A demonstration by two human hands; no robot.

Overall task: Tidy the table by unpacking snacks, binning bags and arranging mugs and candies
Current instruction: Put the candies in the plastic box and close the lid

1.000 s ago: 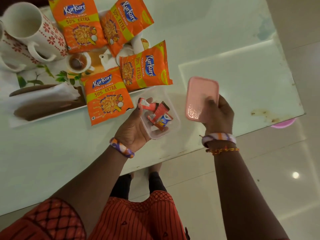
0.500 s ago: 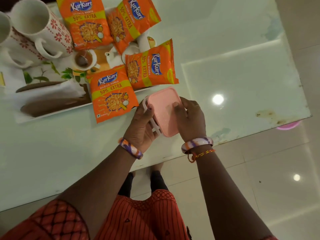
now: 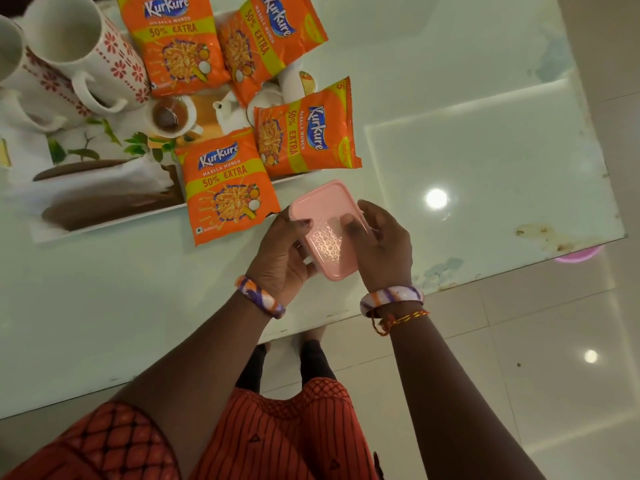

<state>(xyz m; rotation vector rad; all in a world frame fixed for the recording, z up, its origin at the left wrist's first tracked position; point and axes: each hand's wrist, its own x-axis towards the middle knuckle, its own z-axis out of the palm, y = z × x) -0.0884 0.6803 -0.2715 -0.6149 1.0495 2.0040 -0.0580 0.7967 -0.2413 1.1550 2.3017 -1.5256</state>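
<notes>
At the centre of the frame, both hands grip a small rectangular box with a pale pink plastic lid [image 3: 325, 233], held just above the near edge of the glossy white table [image 3: 467, 150]. The left hand [image 3: 280, 254] wraps the box's left side, thumb laid across the lid's upper left and fingers curled under the clear base, which shows only as a sliver between them. The right hand [image 3: 381, 244] clasps the right side, thumb pressed on the dimpled lid top. Both grips are narrow and firm on the box; its contents are hidden under the lid.

Just to the upper left of the box, a flat orange Kurkure snack packet [image 3: 228, 188] lies half on a long white tray with a printed leaf and teacup picture [image 3: 104, 174]. A second orange packet [image 3: 304, 129] lies sideways just above the box, and two more sit at the top of the frame, one upright [image 3: 176, 43] and one tilted [image 3: 270, 39], overlapping at their edges. In the upper left corner, a tall white ceramic mug with red flower prints [image 3: 86, 53] lies tilted, touching another white mug [image 3: 14, 64] that is cut off by the frame edge.

Each wrist carries a purple, orange and white bangle; the right wrist also bears an orange thread.
</notes>
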